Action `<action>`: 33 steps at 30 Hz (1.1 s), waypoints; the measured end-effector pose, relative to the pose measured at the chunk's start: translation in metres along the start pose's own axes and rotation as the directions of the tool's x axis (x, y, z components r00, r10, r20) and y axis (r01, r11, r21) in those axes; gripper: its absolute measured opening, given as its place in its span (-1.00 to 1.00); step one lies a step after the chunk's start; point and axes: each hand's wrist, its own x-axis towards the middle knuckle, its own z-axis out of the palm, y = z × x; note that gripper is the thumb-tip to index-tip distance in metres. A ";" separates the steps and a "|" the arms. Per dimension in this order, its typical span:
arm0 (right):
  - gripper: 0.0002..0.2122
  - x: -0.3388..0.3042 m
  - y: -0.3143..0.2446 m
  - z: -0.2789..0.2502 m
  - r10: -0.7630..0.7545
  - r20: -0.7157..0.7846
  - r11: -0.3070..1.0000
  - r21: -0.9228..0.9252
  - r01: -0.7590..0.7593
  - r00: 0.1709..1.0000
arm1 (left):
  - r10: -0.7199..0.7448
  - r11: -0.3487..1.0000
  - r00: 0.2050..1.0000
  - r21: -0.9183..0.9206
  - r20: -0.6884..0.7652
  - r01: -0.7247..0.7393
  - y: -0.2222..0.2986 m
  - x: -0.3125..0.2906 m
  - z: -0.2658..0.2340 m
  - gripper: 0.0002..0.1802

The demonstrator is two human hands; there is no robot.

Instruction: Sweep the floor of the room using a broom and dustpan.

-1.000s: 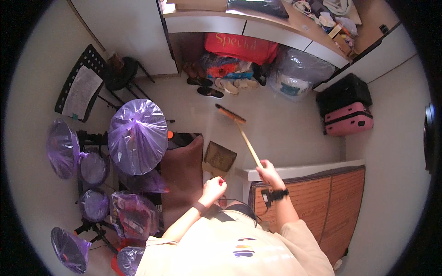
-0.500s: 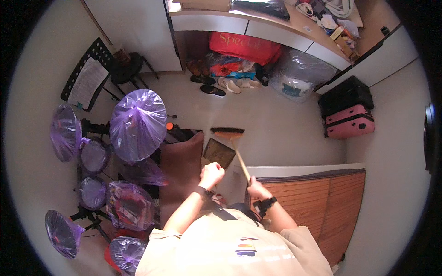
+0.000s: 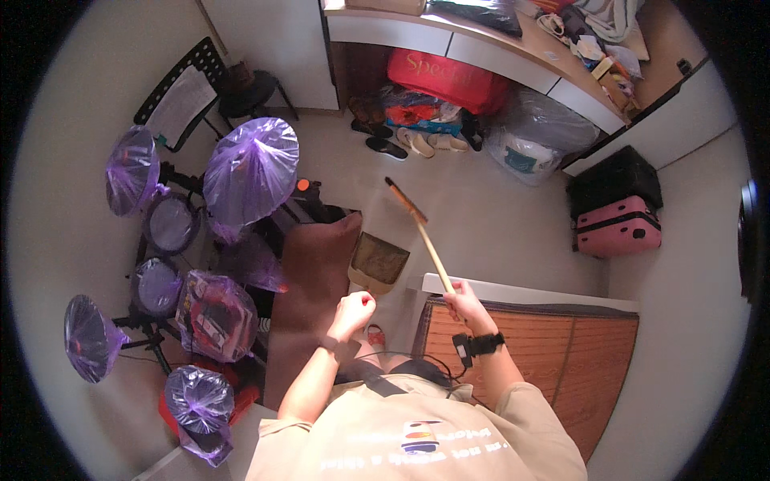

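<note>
Pale floor (image 3: pixel 501 220) lay mid-frame; right hand (image 3: pixel 468 308) clasped a broom (image 3: pixel 434 254), left hand (image 3: pixel 351 316) curled fingers, contents hidden; wide sweeps risked jolting the dustpan (image 3: pixel 380 258).

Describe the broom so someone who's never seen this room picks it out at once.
Find the orange slatted surface at lower right. Over its left end, the right grip holds the broom by a pale stick running up and left to an orange head. That thin stick sets it apart from the dustpan, a broad tray to its left.
</note>
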 end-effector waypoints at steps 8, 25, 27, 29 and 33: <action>-0.68 0.081 -0.015 0.026 -0.040 -0.066 0.956 -0.293 0.019 0.997 | -0.088 0.994 0.979 0.040 -0.186 0.097 -0.028 -0.064 0.019 -0.75; -0.67 -0.041 0.063 0.042 0.276 0.267 0.786 -0.615 -0.057 0.923 | -0.178 0.984 0.957 -0.037 -0.229 0.174 -0.040 -0.094 0.038 -0.80; -0.74 -0.041 0.050 0.021 0.283 0.286 0.926 -0.328 -0.184 0.916 | -0.152 0.988 0.955 -0.064 -0.256 0.140 -0.037 -0.095 0.037 -0.83; -0.87 -0.047 0.007 -0.008 0.281 0.392 0.949 0.023 -0.315 0.876 | -0.134 0.989 0.948 -0.094 -0.289 0.111 -0.039 -0.098 0.034 -0.85; -0.91 -0.071 -0.010 0.001 0.213 0.265 0.966 0.090 -0.244 0.940 | -0.099 0.994 0.960 -0.065 -0.263 0.085 -0.048 -0.093 0.043 -0.84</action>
